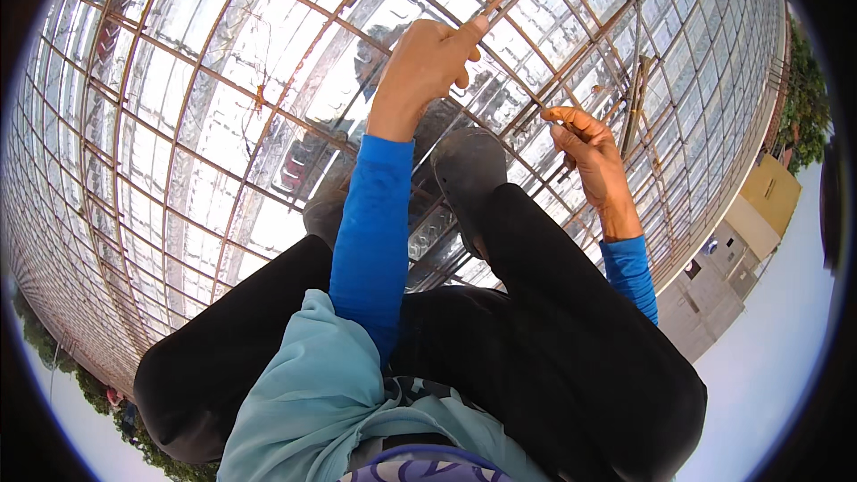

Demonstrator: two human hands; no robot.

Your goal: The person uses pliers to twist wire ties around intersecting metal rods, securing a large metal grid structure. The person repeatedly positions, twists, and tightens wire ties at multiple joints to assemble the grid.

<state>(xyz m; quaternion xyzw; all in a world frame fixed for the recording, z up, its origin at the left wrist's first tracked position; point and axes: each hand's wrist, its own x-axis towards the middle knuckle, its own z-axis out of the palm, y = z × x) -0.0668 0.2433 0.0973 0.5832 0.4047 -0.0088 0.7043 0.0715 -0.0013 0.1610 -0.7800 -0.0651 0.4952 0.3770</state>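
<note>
A grid of rusty rebar (336, 15) spreads beneath me over shiny silver sheeting. My left hand (424, 67) is closed at a rebar running toward the top, its fingers curled and its foremost digit against the bar. To the right and a little nearer, my right hand (589, 156) is closed in a pinch beside a crossing of bars. What its fingertips hold, if anything, is too small to make out. Between and below the hands, my dark shoe (470, 170) stands on the grid.
A bundle of thin rods (635, 107) rises beside my right hand. Loose wire (259, 98) hangs on a bar at the left. Past the curved right edge lie a grey building (710, 281), a yellow wall (769, 194) and trees (805, 94).
</note>
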